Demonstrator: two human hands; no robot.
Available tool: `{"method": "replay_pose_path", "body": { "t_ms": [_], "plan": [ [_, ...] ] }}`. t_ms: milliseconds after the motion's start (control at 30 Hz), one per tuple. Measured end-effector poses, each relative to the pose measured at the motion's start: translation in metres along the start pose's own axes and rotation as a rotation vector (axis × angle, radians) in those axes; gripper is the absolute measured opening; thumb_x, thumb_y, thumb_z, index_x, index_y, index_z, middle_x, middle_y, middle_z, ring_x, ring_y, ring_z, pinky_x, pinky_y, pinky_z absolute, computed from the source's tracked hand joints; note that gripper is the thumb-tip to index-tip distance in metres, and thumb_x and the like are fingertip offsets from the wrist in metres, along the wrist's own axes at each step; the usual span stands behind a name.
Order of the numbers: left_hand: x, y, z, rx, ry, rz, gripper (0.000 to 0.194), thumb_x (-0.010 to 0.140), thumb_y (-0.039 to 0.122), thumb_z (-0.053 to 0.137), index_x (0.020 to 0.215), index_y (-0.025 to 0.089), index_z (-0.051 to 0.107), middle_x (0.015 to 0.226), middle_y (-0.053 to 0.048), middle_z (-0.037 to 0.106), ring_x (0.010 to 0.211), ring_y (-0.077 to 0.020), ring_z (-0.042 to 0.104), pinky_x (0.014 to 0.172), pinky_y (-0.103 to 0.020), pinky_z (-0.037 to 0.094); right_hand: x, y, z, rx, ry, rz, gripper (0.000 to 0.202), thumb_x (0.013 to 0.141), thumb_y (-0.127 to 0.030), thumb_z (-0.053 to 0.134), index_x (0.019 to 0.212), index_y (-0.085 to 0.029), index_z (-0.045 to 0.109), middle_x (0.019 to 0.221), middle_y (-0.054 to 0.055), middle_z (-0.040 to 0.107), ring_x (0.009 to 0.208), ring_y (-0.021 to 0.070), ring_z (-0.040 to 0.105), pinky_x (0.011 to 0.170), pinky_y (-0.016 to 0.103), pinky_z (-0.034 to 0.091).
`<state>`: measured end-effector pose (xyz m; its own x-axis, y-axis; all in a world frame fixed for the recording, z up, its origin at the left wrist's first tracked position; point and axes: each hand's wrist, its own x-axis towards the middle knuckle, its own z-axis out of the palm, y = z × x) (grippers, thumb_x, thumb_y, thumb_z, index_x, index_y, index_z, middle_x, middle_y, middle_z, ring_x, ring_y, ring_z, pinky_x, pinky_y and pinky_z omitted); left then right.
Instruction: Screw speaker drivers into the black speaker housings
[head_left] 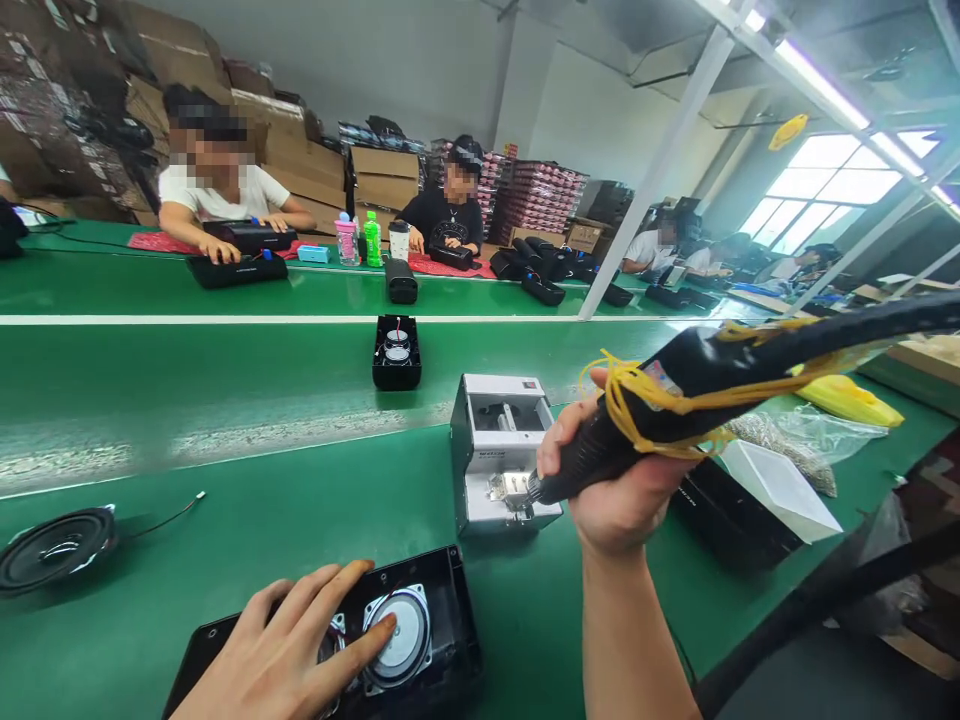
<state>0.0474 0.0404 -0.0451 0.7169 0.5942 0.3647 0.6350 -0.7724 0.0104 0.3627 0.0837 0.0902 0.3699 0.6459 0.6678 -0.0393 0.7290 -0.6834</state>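
Observation:
My right hand [619, 490] is wrapped around a black electric screwdriver [637, 410] with yellow cord tied about it. The driver's tip points down-left at the front of a grey screw feeder [501, 450]; whether it touches cannot be made out. My left hand [300, 635] lies with fingers stretched over a black speaker housing [450, 640] at the bottom of the view. Its thumb rests on a round speaker driver [401, 640] inside the housing. A second driver is mostly covered by that hand.
A large loose speaker [56, 550] with a wire lies at the left. Another open housing [397, 375] stands on the belt [225, 370]. Right of the feeder are a white tray [780, 490] and a bag of small parts [787, 450]. Co-workers [225, 200] sit across the line.

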Motion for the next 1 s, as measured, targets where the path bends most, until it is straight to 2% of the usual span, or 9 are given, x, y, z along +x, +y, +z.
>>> {"method": "replay_pose_path", "body": {
  "t_ms": [100, 233, 300, 400, 500, 633, 800, 900, 1000],
  "plan": [
    [0.003, 0.003, -0.006, -0.027, -0.026, 0.019, 0.07, 0.082, 0.045, 0.073, 0.149, 0.048, 0.054, 0.159, -0.011, 0.056, 0.136, -0.0434, 0.057, 0.101, -0.059, 0.048, -0.004, 0.009, -0.004, 0.011, -0.021, 0.042, 0.063, 0.092, -0.08, 0.053, 0.116, -0.025, 0.069, 0.068, -0.003, 0.058, 0.042, 0.0129, 0.052, 0.038, 0.026, 0.042],
    [0.005, 0.007, -0.017, -0.071, -0.06, -0.019, 0.072, 0.076, 0.031, 0.072, 0.146, 0.045, 0.058, 0.159, -0.01, 0.056, 0.137, -0.0424, 0.057, 0.104, -0.059, 0.047, -0.004, 0.014, -0.005, 0.007, -0.016, 0.071, 0.064, 0.089, -0.082, 0.056, 0.113, -0.024, 0.069, 0.066, -0.004, 0.057, 0.04, 0.0129, 0.05, 0.037, 0.026, 0.04],
    [0.004, 0.008, -0.02, -0.106, -0.068, -0.035, 0.074, 0.076, 0.03, 0.072, 0.147, 0.046, 0.056, 0.163, -0.009, 0.052, 0.138, -0.0428, 0.056, 0.106, -0.062, 0.045, -0.004, 0.013, -0.004, -0.006, -0.009, 0.071, 0.064, 0.089, -0.082, 0.055, 0.113, -0.024, 0.069, 0.065, -0.004, 0.056, 0.04, 0.0129, 0.05, 0.037, 0.026, 0.039],
    [0.004, 0.008, -0.026, -0.186, -0.078, -0.046, 0.072, 0.082, 0.046, 0.073, 0.151, 0.048, 0.052, 0.169, -0.006, 0.043, 0.142, -0.0444, 0.052, 0.107, -0.065, 0.045, -0.006, 0.009, -0.003, -0.029, 0.006, 0.086, 0.07, 0.089, -0.085, 0.053, 0.119, -0.023, 0.068, 0.063, -0.005, 0.055, 0.039, 0.0127, 0.049, 0.037, 0.027, 0.04],
    [0.009, 0.008, -0.034, -0.237, -0.091, -0.134, 0.065, 0.091, 0.059, 0.067, 0.153, 0.048, 0.05, 0.17, -0.001, 0.043, 0.143, -0.0406, 0.052, 0.106, -0.059, 0.051, -0.01, 0.002, 0.0, -0.042, 0.012, 0.118, 0.078, 0.085, -0.087, 0.056, 0.126, -0.021, 0.068, 0.063, -0.005, 0.056, 0.038, 0.0124, 0.049, 0.037, 0.026, 0.04],
    [0.025, 0.01, -0.042, -0.25, -0.176, -0.206, 0.054, 0.096, 0.035, 0.07, 0.147, 0.046, 0.057, 0.163, 0.0, 0.052, 0.138, -0.0349, 0.057, 0.104, -0.054, 0.055, -0.014, -0.015, 0.0, 0.03, 0.0, 0.138, 0.077, 0.082, -0.087, 0.061, 0.127, -0.026, 0.071, 0.058, -0.006, 0.059, 0.035, 0.0132, 0.047, 0.031, 0.026, 0.038],
    [0.043, 0.015, -0.048, -0.313, -0.225, -0.223, 0.054, 0.089, 0.025, 0.079, 0.138, 0.039, 0.062, 0.163, -0.004, 0.05, 0.137, -0.0347, 0.056, 0.105, -0.058, 0.051, -0.011, -0.043, 0.004, 0.149, -0.112, 0.151, 0.063, 0.084, -0.075, 0.071, 0.126, -0.029, 0.073, 0.059, -0.007, 0.061, 0.035, 0.0127, 0.048, 0.028, 0.028, 0.042],
    [0.046, 0.018, -0.048, -0.325, -0.234, -0.202, 0.057, 0.084, 0.026, 0.086, 0.135, 0.037, 0.064, 0.166, -0.006, 0.046, 0.137, -0.0361, 0.056, 0.104, -0.058, 0.05, -0.01, -0.052, 0.023, 0.241, -0.148, 0.218, 0.056, 0.086, -0.074, 0.067, 0.119, -0.03, 0.076, 0.058, -0.005, 0.06, 0.035, 0.0133, 0.05, 0.029, 0.029, 0.043],
    [0.046, 0.017, -0.044, -0.306, -0.233, -0.185, 0.055, 0.08, 0.028, 0.09, 0.129, 0.036, 0.067, 0.163, -0.006, 0.051, 0.135, -0.0372, 0.056, 0.103, -0.058, 0.048, -0.018, -0.045, 0.048, 0.257, -0.116, 0.311, 0.05, 0.084, -0.076, 0.068, 0.106, -0.033, 0.077, 0.054, -0.006, 0.058, 0.034, 0.0128, 0.048, 0.029, 0.027, 0.042]
  ]
}}
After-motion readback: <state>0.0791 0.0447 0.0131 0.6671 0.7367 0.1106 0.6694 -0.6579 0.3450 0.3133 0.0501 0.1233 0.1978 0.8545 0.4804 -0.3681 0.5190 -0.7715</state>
